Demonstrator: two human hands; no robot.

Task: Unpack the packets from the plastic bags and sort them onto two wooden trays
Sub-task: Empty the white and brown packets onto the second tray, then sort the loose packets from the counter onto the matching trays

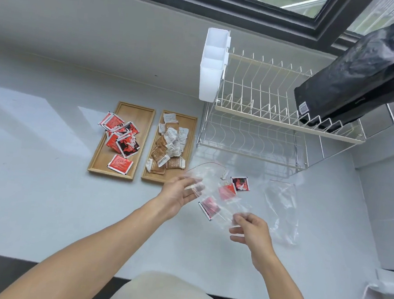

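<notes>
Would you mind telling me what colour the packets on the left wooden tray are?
Red, black and white, with white edges; the packets on the left wooden tray show best in the head view.

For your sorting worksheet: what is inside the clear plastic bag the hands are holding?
Inside the clear plastic bag, two red packets show through the film. A red-and-black packet sits at its far edge; inside or beside, unclear. Creases may hide more.

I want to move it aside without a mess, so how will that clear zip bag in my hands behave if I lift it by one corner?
The clear zip bag looks thin and wrinkled, so it will probably flop and sag. With its red-lined mouth apparently open, the red packets seen through it may slide out. It likely weighs very little, so it could drift.
</notes>
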